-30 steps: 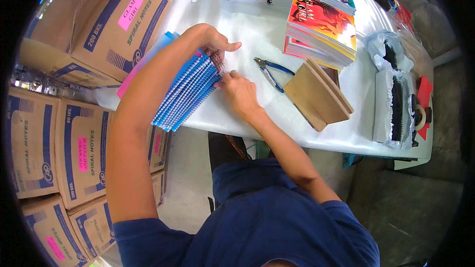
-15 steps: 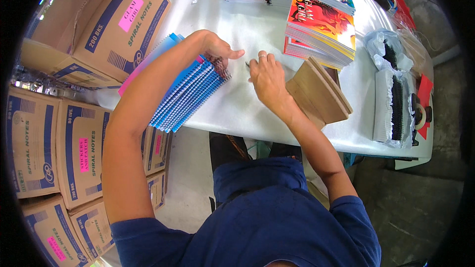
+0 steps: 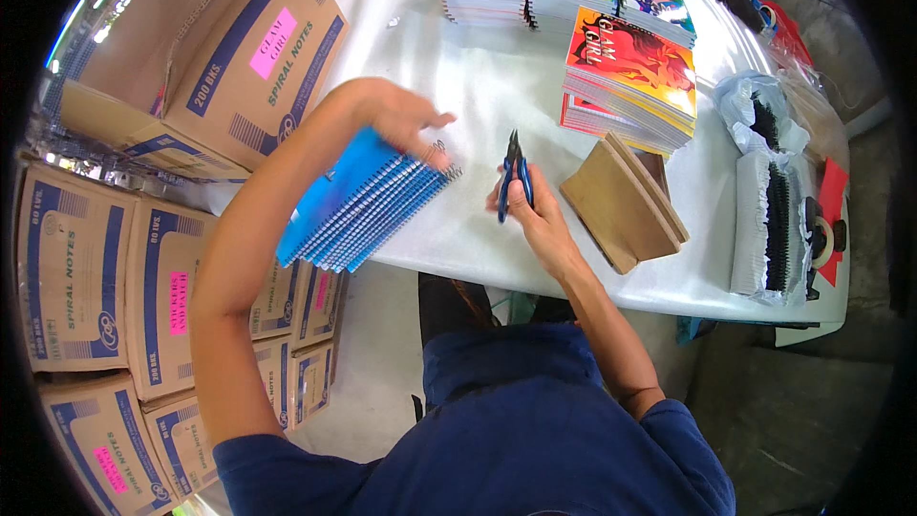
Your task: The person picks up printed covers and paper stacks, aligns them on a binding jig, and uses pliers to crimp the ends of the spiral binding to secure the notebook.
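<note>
Blue-handled cutting nippers (image 3: 507, 195) are held in my right hand (image 3: 531, 208), their dark jaws pointing away from me. My left hand (image 3: 401, 124) hovers at the far end of a fanned row of blue spiral notebooks (image 3: 368, 199), thumb and fingers apart. Its fingertips are near the wire coil ends, a little smeared by motion; whether they touch the coils I cannot tell. The notebooks lie overlapped, coils facing right, close to the table's near edge. My left forearm hides part of their left side.
Brown boards (image 3: 616, 203) lean together right of my right hand. Behind them stand stacks of colourful spiral notebooks (image 3: 635, 67). Black coils lie in a wrapped tray (image 3: 764, 220) at the right. An open carton (image 3: 263, 67) stands at the left, above several stacked cartons (image 3: 72, 272).
My right hand has turned, bringing the nippers into plain view. My left thumb and fingers have shifted over the notebooks' coil ends. The pink sheet beside the notebooks no longer shows.
</note>
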The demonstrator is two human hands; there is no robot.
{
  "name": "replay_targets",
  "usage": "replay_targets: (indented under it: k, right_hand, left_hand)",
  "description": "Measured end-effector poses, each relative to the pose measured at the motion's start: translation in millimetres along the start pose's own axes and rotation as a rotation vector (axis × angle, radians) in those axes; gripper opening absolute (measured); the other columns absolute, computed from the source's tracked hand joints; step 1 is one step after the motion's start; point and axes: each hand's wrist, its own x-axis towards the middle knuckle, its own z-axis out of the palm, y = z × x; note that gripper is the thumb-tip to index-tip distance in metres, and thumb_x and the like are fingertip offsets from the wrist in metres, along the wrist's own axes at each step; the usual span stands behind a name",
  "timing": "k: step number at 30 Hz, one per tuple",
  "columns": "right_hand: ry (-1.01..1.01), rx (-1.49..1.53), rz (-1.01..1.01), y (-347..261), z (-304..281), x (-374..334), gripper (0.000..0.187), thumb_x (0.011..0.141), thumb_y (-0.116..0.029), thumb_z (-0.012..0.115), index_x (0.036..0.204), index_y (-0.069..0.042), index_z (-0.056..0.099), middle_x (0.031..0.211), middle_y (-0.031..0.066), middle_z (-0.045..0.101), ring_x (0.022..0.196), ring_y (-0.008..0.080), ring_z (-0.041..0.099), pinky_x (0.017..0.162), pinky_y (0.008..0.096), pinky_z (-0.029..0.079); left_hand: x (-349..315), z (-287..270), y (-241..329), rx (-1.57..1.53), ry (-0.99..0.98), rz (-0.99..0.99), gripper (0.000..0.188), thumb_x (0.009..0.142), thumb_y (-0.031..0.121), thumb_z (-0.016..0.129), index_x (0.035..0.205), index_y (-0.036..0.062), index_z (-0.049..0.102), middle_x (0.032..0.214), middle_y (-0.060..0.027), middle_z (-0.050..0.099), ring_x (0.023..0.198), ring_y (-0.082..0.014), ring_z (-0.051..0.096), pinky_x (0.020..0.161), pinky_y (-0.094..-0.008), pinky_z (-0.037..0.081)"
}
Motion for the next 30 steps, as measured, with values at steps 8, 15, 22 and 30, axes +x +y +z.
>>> replay_targets:
  k: [8,15,22,30]
  right_hand:
    - [-0.182,0.466,0.247,16,37,4,0.064,0.096,-0.063,0.03,0.102,-0.005,0.054,0.081,0.005,0.056,0.074,0.0168,0.055,0.074,0.0323,0.047]
    - [-0.255,0.41,0.333,9,51,3,0.076,0.091,-0.073,0.018,0.099,-0.007,0.055,0.078,0.0064,0.057,0.07,0.0183,0.056,0.071,0.0323,0.047]
    - [-0.439,0.474,0.493,2,67,23,0.087,0.083,-0.081,0.011,0.095,-0.007,0.057,0.077,0.0087,0.058,0.068,0.0187,0.057,0.066,0.0324,0.047]
    - [-0.419,0.553,0.548,-3,79,37,0.087,0.084,-0.08,0.013,0.094,-0.006,0.057,0.077,0.009,0.059,0.068,0.0193,0.058,0.064,0.0337,0.049]
  left_hand:
    - [-6,31,-7,0.232,0.149,-0.085,0.079,0.077,0.054,0.069,0.139,0.0105,0.048,0.129,-0.0156,0.06,0.135,-0.0408,0.038,0.114,-0.0549,0.021]
    - [-3,20,-7,-0.005,0.119,-0.078,0.066,0.085,0.051,0.063,0.133,0.006,0.055,0.141,-0.0162,0.05,0.139,-0.0357,0.034,0.113,-0.0477,0.026]
    - [-7,5,-1,-0.324,0.224,0.14,0.062,0.082,0.013,0.069,0.141,0.0134,0.048,0.141,-0.0202,0.048,0.13,-0.0355,0.047,0.104,-0.0392,0.043]
    - [-2,13,5,-0.368,0.324,0.159,0.082,0.067,-0.014,0.068,0.139,0.0219,0.05,0.135,-0.0167,0.054,0.117,-0.0322,0.059,0.096,-0.0375,0.052]
